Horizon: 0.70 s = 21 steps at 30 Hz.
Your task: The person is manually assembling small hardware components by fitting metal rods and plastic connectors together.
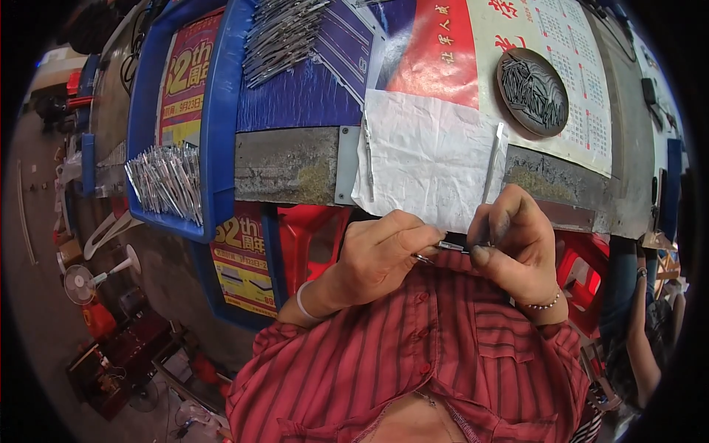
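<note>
My left hand (380, 255) pinches a small shiny metal piece (436, 251) between thumb and fingers, close to my chest. My right hand (513, 244) grips the other end of that piece and also holds a long flat metal file (493, 159) that points up over a crumpled white paper (428, 155) on the bench. Both hands meet just below the bench edge. The fingertips of my right hand are dark with grime.
A blue tray (214, 125) at the left holds several slim metal parts (168, 181); more lie in a bundle (284, 33) at the top. A round dish (533, 90) of dark metal pieces sits at the right on a calendar sheet. Red stools stand beneath.
</note>
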Tool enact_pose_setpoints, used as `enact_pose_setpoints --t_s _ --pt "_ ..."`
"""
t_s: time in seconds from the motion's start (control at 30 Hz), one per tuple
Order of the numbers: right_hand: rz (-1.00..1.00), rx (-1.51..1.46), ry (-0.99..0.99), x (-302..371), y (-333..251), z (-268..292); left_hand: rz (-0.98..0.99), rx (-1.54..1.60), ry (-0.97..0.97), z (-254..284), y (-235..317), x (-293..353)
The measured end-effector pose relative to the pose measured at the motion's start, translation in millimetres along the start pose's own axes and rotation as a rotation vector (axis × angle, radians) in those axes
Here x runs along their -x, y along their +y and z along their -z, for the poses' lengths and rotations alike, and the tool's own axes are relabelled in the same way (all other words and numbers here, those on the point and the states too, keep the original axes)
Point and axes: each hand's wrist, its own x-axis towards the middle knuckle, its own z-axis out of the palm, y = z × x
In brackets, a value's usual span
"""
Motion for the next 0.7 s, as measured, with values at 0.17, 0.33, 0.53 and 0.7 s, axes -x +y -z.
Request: enact_pose_setpoints --t_s 0.17,0.33,0.53,0.7 --pt "0.002 -0.006 0.032 -1 -3 -3 -0.006 -0.002 -0.021 4 2 -3" --pt "-0.018 -0.024 0.023 -2 -1 -1 -0.015 0.006 -0.031 4 1 -3" --pt "-0.042 0.012 0.004 -2 -3 0 -0.02 0.022 -0.025 1 -3 1" --pt "-0.134 0.092 -0.043 0 -3 3 -0.16 -0.134 -0.055 1 -9 10"
